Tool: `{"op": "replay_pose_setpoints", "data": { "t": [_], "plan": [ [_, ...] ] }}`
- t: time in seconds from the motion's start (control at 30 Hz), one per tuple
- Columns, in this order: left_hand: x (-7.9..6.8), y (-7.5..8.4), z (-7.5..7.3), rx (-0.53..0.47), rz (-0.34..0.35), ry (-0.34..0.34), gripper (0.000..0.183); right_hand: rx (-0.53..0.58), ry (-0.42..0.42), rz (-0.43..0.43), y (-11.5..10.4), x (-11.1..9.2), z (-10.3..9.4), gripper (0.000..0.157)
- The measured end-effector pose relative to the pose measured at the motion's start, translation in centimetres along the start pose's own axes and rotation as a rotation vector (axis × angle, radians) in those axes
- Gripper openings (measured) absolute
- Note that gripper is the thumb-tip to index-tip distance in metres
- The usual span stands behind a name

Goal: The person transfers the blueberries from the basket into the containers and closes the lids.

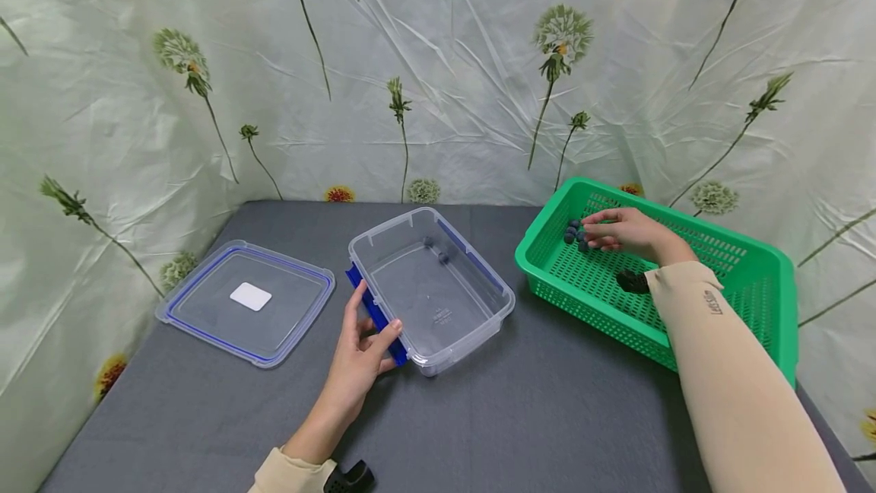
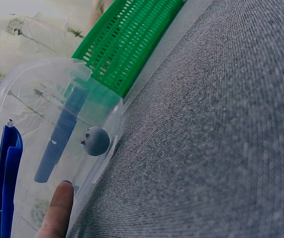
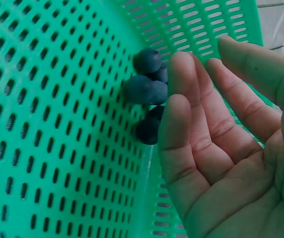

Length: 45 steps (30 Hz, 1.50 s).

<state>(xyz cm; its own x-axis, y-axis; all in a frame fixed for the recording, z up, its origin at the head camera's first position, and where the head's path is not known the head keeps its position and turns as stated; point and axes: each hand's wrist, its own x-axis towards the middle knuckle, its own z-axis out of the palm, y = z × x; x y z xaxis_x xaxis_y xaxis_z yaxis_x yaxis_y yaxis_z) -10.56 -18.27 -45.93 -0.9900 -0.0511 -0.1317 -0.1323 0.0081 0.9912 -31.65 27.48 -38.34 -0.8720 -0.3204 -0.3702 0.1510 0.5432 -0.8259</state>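
A clear plastic food container (image 1: 411, 295) with blue latches stands uncovered in the middle of the table. My left hand (image 1: 359, 360) holds its near left side, with the thumb at the rim and the fingers on the outer wall by the blue latch. A few blueberries (image 1: 442, 257) lie inside; in the left wrist view one blueberry (image 2: 96, 141) shows through the wall. My right hand (image 1: 626, 234) reaches into a green basket (image 1: 602, 272), fingers loosely bent and the palm empty. Its fingertips are beside a cluster of several blueberries (image 3: 138, 89), part of which the fingers hide.
To the left, the container's clear lid (image 1: 205, 306), with a blue seal and a white label (image 1: 250, 296), lies flat on the grey tablecloth (image 1: 534, 417). A flower-printed curtain (image 1: 465, 97) hangs behind the table. The basket's raised walls surround my right hand.
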Motion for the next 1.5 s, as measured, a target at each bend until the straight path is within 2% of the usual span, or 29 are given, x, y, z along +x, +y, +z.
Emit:
{"op": "replay_pose_setpoints", "data": {
  "t": [0.17, 0.47, 0.83, 1.27, 1.5],
  "plan": [
    [0.0, 0.0, 0.0, 0.004, 0.001, 0.001, 0.089, -0.007, -0.031, 0.028, 0.3, 0.3, 0.3, 0.057],
    [0.0, 0.0, -0.1, 0.008, 0.002, -0.003, 0.089, -0.1, -0.024, 0.062, 0.3, 0.3, 0.3, 0.056],
    [0.0, 0.0, -0.2, 0.01, 0.005, -0.006, 0.089, -0.137, -0.037, 0.099, 0.2, 0.1, 0.7, 0.053],
    [0.0, 0.0, -0.2, 0.007, -0.003, 0.002, 0.089, -0.17, -0.079, 0.115, 0.4, 0.3, 0.7, 0.057],
    [0.0, 0.1, -0.2, 0.001, -0.009, -0.005, 0.09, -0.162, -0.092, 0.097, 0.1, 0.8, 1.1, 0.052]
  ]
}}
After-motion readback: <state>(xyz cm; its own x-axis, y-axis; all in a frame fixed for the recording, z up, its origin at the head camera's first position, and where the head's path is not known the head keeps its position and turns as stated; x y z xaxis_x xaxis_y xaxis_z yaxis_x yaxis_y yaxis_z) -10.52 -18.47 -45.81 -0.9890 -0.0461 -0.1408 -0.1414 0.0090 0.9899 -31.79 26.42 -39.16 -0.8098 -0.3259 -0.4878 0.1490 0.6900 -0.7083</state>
